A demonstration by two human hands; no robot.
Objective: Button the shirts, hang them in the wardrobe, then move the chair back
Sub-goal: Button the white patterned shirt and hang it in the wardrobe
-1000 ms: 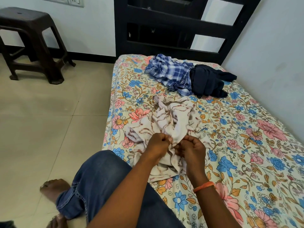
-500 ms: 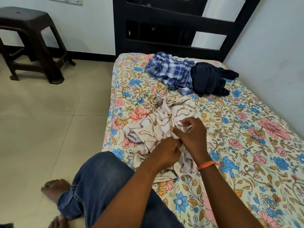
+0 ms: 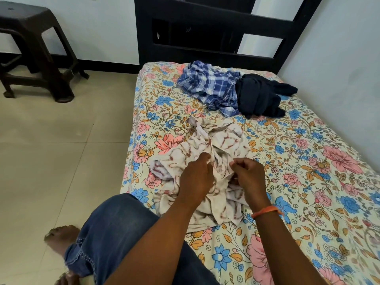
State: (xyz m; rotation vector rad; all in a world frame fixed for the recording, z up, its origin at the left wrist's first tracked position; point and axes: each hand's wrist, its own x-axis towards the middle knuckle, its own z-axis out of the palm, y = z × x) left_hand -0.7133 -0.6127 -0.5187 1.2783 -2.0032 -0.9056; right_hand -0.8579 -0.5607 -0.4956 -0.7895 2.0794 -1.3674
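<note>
A bed point(image 3: 308, 182) with a flowered sheet stands against a pale wall, its dark headboard point(image 3: 205, 38) at the far end and a tiled floor point(image 3: 51, 161) on the left, where a dark plastic chair point(image 3: 35, 48) stands near the wall. A crumpled white shirt point(image 3: 224, 140) with brown marbling lies on the near part of the bed, just beside the person's knee in blue jeans point(image 3: 115, 233). The left hand point(image 3: 196, 177) lies on the shirt's left half with its fingers point(image 3: 202, 159) curled down and pinching a fold of the cloth near the middle. The right hand point(image 3: 249, 175), with an orange band point(image 3: 265, 210) at the wrist, is next to it over the shirt's right half; its fingers point(image 3: 236, 162) are bent together and pinch a thin edge of the cloth between thumb and forefinger. The 2 hands are close but not touching, with a dark fold of shirt between them. Whether a button is caught in either pinch cannot be told. Farther up the bed, well apart from the hands, 2 more garments lie bunched and touching: a blue checked shirt point(image 3: 209, 85) on the left and a dark navy shirt point(image 3: 259, 95) on the right. A bare foot point(image 3: 61, 237) rests on the floor below the knee.
</note>
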